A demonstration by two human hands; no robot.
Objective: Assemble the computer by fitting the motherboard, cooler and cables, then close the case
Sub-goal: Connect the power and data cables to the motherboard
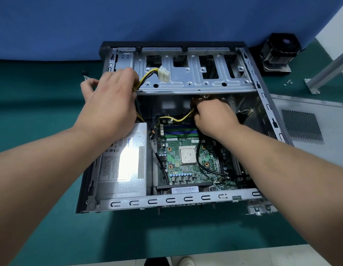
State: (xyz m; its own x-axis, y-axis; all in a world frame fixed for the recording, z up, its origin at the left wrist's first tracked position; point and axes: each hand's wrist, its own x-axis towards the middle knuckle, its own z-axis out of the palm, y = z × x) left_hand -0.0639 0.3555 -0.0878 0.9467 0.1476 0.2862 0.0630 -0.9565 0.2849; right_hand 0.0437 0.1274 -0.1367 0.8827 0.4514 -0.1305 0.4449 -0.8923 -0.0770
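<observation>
Down in the open case [186,198], which lies at the tabletop's [51,227] far edge, my right hand [214,118] is curled around a yellow cable [178,119] beside the motherboard [187,160]; its fingertips are hidden under the drive cage [186,81]. My left hand [111,100] grips the yellow-and-black cable bundle [147,75] ending in a white connector [164,74], covering where the wires leave the power supply [122,162]. The cooler [278,54] sits at the far right corner, its detail dark and blurred.

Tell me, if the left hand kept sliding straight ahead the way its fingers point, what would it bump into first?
Probably the white connector on the yellow cables it grips; the left hand points up and right across the metal drive bay. Depth is hard to judge.
</observation>
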